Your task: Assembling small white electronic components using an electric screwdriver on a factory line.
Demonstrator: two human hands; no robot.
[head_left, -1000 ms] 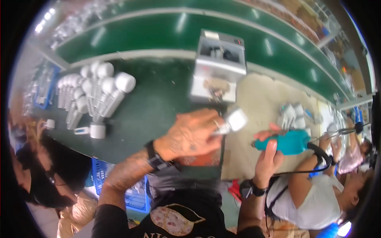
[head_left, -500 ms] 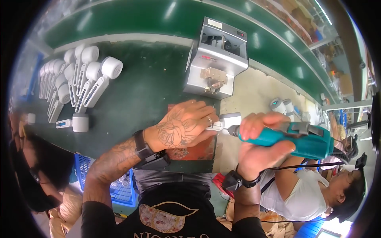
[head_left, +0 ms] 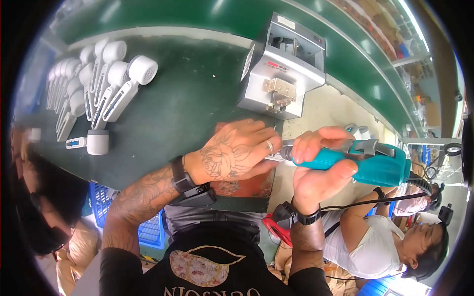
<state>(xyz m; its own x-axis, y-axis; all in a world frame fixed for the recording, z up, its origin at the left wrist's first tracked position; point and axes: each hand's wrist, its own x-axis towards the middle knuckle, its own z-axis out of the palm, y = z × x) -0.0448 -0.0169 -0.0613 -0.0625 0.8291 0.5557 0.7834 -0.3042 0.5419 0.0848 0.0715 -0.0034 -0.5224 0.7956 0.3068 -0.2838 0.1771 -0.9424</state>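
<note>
My left hand (head_left: pixel 236 153) is closed around a white plastic piece (head_left: pixel 274 157), pressing it down at the edge of a worn red mat (head_left: pixel 247 188). The fingers cover most of that piece. In my right hand (head_left: pixel 318 172) is a teal electric screwdriver (head_left: pixel 382 166), held nearly level with its cord trailing off to the right. Its dark nose meets the white piece beside my left fingertips; the bit's tip is hard to make out.
A silver box-shaped machine (head_left: pixel 271 74) with an open top stands beyond my hands. Several white round-headed handled devices (head_left: pixel 114 81) lie at far left, one (head_left: pixel 98 142) nearer. Another person (head_left: pixel 370 239) sits at right. A blue crate (head_left: pixel 150 232) is below the table.
The screwdriver has moved slightly left, its nose now right against the white piece by my left fingers. The view has shifted a little, so the machine appears farther right.
</note>
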